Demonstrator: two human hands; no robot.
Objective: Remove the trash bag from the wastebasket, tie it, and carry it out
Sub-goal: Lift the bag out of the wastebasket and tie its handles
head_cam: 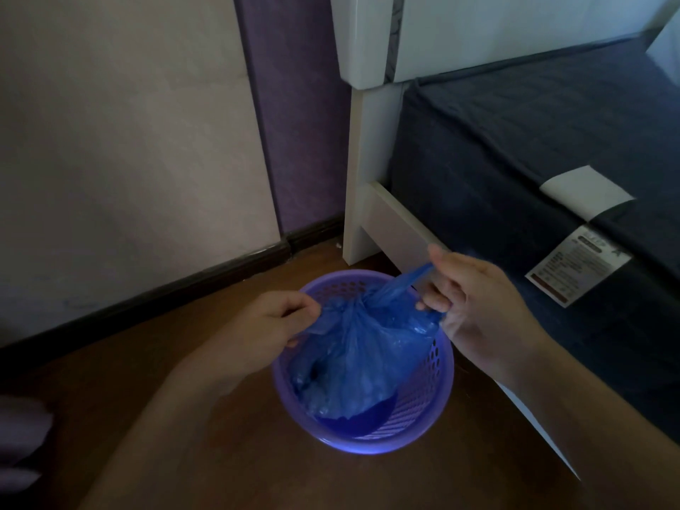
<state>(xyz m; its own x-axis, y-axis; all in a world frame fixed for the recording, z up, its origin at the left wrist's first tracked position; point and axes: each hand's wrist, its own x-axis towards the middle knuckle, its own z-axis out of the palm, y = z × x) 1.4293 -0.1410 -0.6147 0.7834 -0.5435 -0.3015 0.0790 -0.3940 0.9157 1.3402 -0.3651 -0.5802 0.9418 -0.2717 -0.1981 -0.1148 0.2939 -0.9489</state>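
The blue trash bag (353,362) sits inside the purple wastebasket (434,406), its body crumpled and slumped toward the left side of the basket, its top gathered into a bunch near the rim at the far edge. From that bunch two strips of plastic run out sideways, one to each hand. The left hand (265,333) is clenched on the left strip, fingers curled over the film just above the basket's left rim. The right hand (474,300) pinches the right strip, which is stretched up and out to the thumb and forefinger, while its lower fingers close around another fold of the bag over the basket's right rim. Both forearms reach in from the bottom of the view, bare.

The wastebasket is round, with perforated walls, and stands on a brown wooden floor (184,454). Just beyond it is the white leg of a bed frame (362,171), with a dark blue mattress (515,160) to the right carrying a printed label (577,266) on its side. To the left, a pale wall (121,134) meets the floor at a dark skirting board (184,285), with a purple panel (294,123) beside the bed
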